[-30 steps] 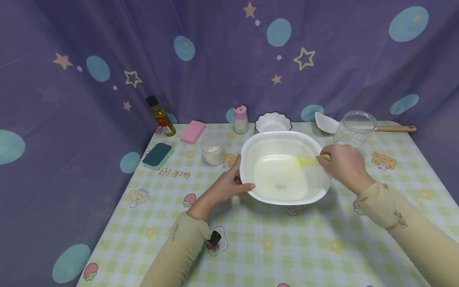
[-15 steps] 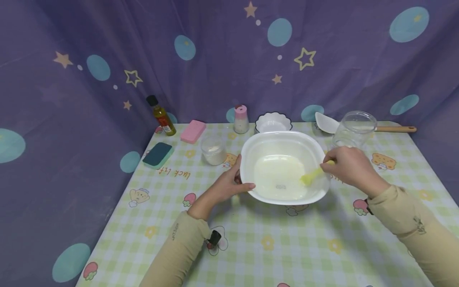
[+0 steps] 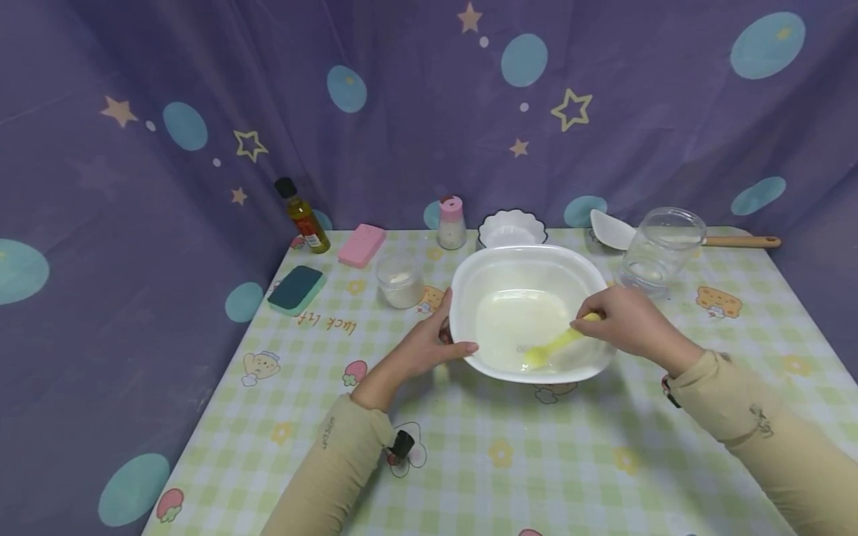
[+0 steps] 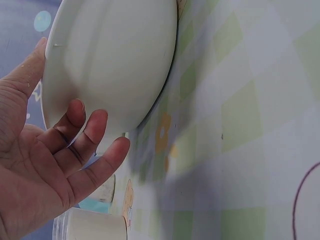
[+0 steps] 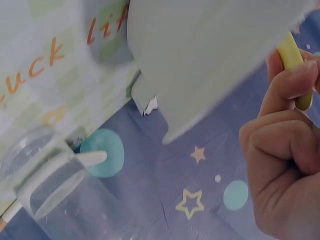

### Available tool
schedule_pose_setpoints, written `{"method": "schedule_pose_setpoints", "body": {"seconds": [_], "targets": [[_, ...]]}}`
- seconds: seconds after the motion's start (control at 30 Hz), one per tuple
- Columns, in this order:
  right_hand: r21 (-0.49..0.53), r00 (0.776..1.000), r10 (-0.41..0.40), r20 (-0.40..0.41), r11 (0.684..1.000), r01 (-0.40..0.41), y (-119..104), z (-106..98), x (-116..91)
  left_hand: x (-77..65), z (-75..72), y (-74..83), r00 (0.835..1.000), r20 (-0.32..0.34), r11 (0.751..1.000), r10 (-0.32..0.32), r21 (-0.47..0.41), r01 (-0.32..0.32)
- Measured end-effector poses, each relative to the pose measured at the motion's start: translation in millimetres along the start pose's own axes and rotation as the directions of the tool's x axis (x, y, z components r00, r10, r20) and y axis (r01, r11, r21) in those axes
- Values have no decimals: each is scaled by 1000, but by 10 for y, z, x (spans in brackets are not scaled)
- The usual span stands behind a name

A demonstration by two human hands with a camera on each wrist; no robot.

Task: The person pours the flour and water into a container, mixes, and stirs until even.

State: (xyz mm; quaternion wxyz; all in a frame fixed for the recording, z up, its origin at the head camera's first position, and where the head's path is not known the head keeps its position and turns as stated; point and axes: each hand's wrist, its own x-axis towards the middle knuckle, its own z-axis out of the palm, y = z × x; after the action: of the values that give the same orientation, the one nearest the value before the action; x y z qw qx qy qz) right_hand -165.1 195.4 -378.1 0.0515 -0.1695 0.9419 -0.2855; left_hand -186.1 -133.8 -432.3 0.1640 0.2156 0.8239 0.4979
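Observation:
A white basin (image 3: 529,257) holds pale, milky liquid in the middle of the table. My left hand (image 3: 418,346) holds it at the left side, thumb on the rim. In the left wrist view, the curled fingers (image 4: 92,132) lie by the basin's outer wall (image 4: 120,60). My right hand (image 3: 626,320) pinches the handle of a yellow utensil (image 3: 559,344) above the basin's right side. Its wider head dips into the liquid near the front; its exact kind is unclear. Part of the yellow handle (image 5: 290,52) shows between thumb and fingers in the right wrist view.
Behind the basin stand a scalloped white dish (image 3: 512,227) and a pink-topped shaker (image 3: 451,223). To the left are a jar of white powder (image 3: 401,286), two sponges (image 3: 362,246) and an oil bottle (image 3: 304,219). A clear jar (image 3: 660,249) and wooden-handled spatula (image 3: 737,241) are right.
My right hand has swept the yellow utensil's head from the basin's right rear toward the front and then left through the liquid. My left hand and the basin stay put.

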Motion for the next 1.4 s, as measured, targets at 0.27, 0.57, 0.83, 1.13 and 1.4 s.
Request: {"method": "schedule_pose_setpoints", "body": {"seconds": [0.27, 0.57, 0.83, 1.13, 1.4], "targets": [[-21, 995, -87, -46, 996, 86, -63, 199, 70, 4, 3, 0, 1000, -3, 1000, -2, 2, 2], [-52, 984, -97, -152, 995, 90, -80, 373, 215, 2, 4, 3, 1000, -3, 1000, -10, 1, 10], [-115, 970, -47, -240, 993, 20, -58, 400, 298, -8, 1, 1, 1000, -5, 1000, -19, 6, 19], [-149, 965, 11, -263, 987, -52, 9, 276, 268, -15, 2, 9, 1000, -4, 1000, -17, 9, 17], [-182, 967, 38, -252, 980, -86, 92, 141, 200, -10, 9, 4, 1000, -3, 1000, -11, -2, 11]]}}
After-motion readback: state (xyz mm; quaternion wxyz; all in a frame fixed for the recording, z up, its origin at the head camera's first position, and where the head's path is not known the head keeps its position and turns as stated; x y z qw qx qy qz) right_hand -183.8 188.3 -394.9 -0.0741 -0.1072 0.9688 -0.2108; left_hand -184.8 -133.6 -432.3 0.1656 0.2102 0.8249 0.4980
